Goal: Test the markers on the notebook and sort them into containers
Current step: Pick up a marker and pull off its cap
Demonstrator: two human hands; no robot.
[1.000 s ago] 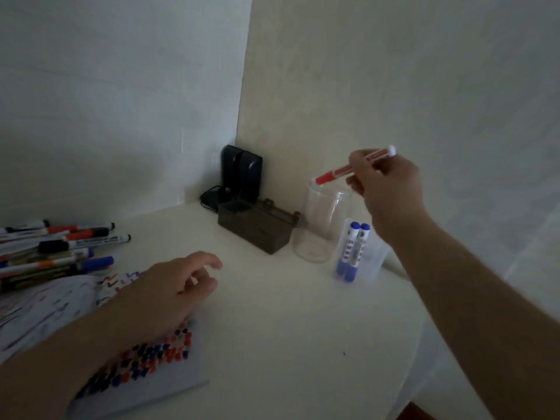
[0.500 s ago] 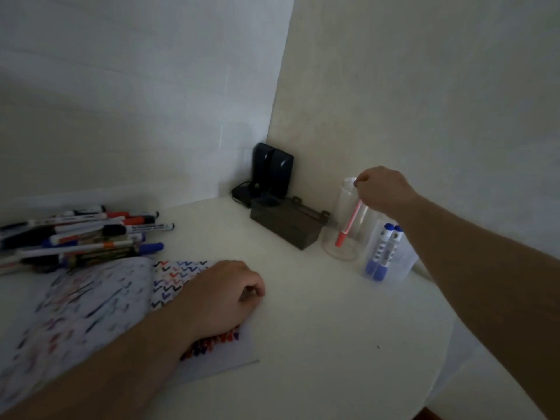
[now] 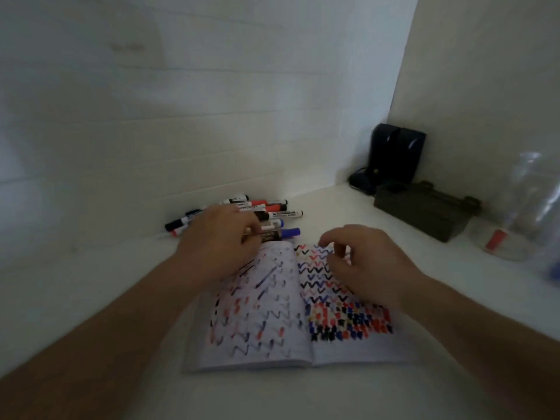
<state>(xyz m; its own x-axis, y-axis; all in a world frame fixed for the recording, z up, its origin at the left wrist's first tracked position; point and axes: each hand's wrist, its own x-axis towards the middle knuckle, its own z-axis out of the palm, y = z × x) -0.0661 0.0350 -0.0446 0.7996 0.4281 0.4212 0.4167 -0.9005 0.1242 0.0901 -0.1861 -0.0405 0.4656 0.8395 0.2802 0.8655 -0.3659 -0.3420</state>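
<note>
An open notebook [image 3: 266, 325], covered in red, blue and black test marks, lies in the middle of the white table. Behind it against the wall is a pile of several markers [image 3: 272, 211]. My left hand [image 3: 221, 242] reaches into that pile, and its thumb and fingers pinch one white-bodied marker [image 3: 268, 228]. My right hand [image 3: 368, 263] hovers over the notebook's right page with loosely curled fingers and holds nothing. At the right stands a clear container [image 3: 515, 207] with a red marker [image 3: 496, 240] in it. A second container with blue markers [image 3: 554, 271] is cut off by the right edge.
A black device [image 3: 395, 156] with a cable stands in the wall corner. A dark brown box [image 3: 424, 212] lies in front of it, left of the clear container. Walls close in the table at the back and on the right.
My right hand dropped the red marker into the clear container and came back over the notebook. My left hand left the notebook for the marker pile. The view swung left.
</note>
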